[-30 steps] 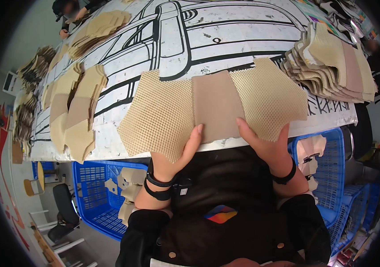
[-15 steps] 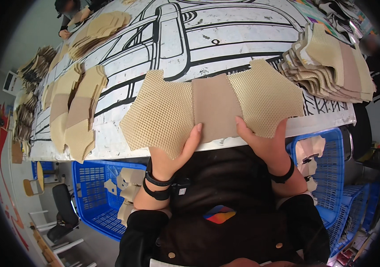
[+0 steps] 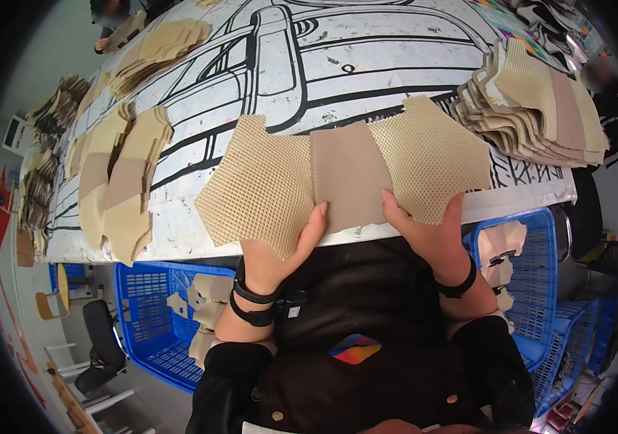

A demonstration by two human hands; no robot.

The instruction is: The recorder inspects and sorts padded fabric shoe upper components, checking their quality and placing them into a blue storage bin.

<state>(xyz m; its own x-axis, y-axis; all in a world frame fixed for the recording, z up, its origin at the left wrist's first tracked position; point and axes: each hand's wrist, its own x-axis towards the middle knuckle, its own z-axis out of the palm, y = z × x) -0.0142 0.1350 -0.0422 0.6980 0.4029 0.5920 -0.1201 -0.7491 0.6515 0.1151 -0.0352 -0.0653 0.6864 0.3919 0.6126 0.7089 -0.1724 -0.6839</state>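
Hands at desk edge [image 3: 179,249]: my left hand [image 3: 280,253] & right hand [image 3: 425,235] each pinch the tan mesh-and-suede panel [image 3: 345,184], thumbs on top. I'd keep it flat w/ even tension, lower edge square to desk.

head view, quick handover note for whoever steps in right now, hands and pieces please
Left hand: thumb on top of the tan mesh piece, gripping its near edge.
Right hand: gripping the same piece's near edge on the right.
The piece lies spread flat at the table edge.
Done: finished-looking stack at right, more pieces laid at left.
Left: cut parts remain in the blue crates below the table.
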